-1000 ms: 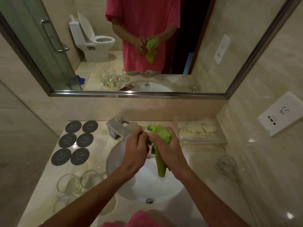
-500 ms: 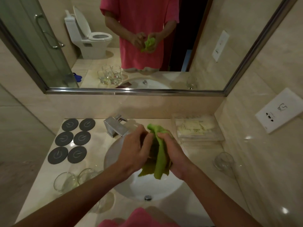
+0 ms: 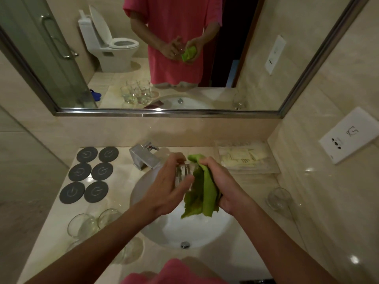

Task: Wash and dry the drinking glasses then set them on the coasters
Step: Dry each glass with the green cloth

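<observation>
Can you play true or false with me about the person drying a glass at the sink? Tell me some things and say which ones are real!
1. The left hand holds a clear drinking glass over the white round sink basin. True.
2. The right hand grips a blue sponge. False: it grips a green cloth.
3. Six round dark grey coasters lie on the counter left of the square chrome faucet. True.
4. A glass already stands on every coaster. False: all six coasters are bare.
5. One clear glass sits alone on the counter right of the sink. True.
</observation>
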Demonstrator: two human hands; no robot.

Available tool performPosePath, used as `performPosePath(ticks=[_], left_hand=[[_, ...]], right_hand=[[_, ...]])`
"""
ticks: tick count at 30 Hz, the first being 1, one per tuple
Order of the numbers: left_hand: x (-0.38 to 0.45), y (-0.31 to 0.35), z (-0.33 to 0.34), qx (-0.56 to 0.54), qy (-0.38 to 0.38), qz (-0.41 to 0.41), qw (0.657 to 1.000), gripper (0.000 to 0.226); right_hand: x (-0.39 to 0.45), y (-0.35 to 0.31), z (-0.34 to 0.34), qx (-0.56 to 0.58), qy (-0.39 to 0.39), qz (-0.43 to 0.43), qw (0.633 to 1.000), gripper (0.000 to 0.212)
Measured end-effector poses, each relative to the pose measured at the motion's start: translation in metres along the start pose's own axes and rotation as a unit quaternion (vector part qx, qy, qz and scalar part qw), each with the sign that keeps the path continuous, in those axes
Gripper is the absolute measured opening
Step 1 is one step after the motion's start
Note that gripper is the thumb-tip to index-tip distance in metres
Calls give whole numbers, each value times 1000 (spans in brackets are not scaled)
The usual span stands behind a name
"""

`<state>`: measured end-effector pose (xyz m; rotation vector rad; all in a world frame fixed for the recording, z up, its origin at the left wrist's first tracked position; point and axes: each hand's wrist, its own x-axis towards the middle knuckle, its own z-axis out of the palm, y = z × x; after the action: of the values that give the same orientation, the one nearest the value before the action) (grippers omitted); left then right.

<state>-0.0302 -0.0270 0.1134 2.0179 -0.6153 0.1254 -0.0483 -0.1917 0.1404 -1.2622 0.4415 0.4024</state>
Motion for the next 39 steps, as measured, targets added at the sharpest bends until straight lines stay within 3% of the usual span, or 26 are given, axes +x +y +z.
performPosePath(ticks=[2, 4, 6, 9, 12, 14, 16, 19, 22, 25, 28, 31, 34, 39], left_hand=[[5, 19, 3, -90, -16, -176, 980, 53], [8, 25, 7, -213, -37, -325, 921, 55], [10, 24, 12, -265, 6, -351, 898, 41], [-1, 22, 21, -198, 78, -223, 951, 25], [-10, 11, 19, 7, 51, -41, 998, 20], [-8, -7, 12, 150, 28, 104, 983, 40], [-1, -20, 3, 244, 7, 262, 934, 47], [8, -30, -7, 276, -39, 353, 893, 46], [8, -32, -12, 216, -80, 253, 940, 52], [7, -26, -9, 84, -67, 136, 985, 52], [7, -13, -4, -111, -40, -21, 993, 40], [13, -4, -6, -287, -52, -193, 937, 38], [21, 5, -18, -423, -118, -338, 832, 53], [22, 13, -26, -461, -125, -500, 722, 61]], right_hand=[[-4, 1, 4, -52, 63, -78, 994, 28], [-7, 4, 9, -123, 101, -177, 971, 21], [-7, 13, 16, -165, 123, -245, 947, 20], [-4, 21, 23, -114, 163, -246, 949, 21], [-1, 9, 24, 20, 144, -90, 985, 26], [1, -2, 20, 45, 86, 4, 995, 39], [3, -8, 12, -11, 43, 54, 998, 38], [1, -15, 5, -42, 5, 79, 996, 27], [1, -18, 6, -56, 28, 40, 997, 29], [3, -15, 13, -60, 92, -19, 994, 38], [2, -11, 16, -105, 117, -90, 983, 48], [-3, -10, 17, -161, 125, -187, 961, 33], [-9, -14, 16, -198, 115, -254, 940, 17], [-12, -12, 10, -136, 55, -203, 968, 13]])
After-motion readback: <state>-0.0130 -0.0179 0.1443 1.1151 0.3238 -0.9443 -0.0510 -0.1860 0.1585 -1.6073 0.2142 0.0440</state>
